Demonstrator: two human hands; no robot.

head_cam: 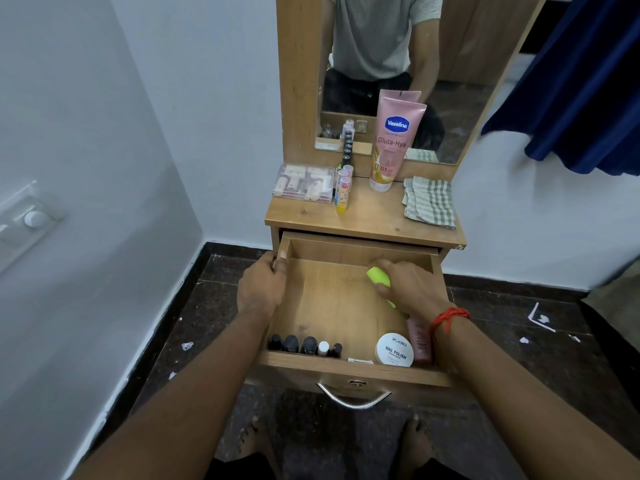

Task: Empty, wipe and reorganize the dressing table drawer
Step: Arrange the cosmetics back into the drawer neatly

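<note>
Head view: I see the drawer (346,370) pulled out from under the desk (374,220), with both hands at it.

My left hand (261,289) grips the drawer's left wall, fingers curled over its rim. My right hand (405,289) is inside near the back right corner, closed round a lime-green object (379,277); I cannot tell what it is. A row of small dark nail polish bottles (304,344) stands along the drawer's front edge at the left. A white nail polish remover jar (395,349) and a pink item (419,341) sit at the front right corner. On the desk, a clear plastic box (304,183) lies at the back left, lip balm tubes (344,188) just beside it. A pink Vaseline tube (391,143) stands against the mirror (460,98), and a checked cloth (429,202) lies by the right edge.
</note>
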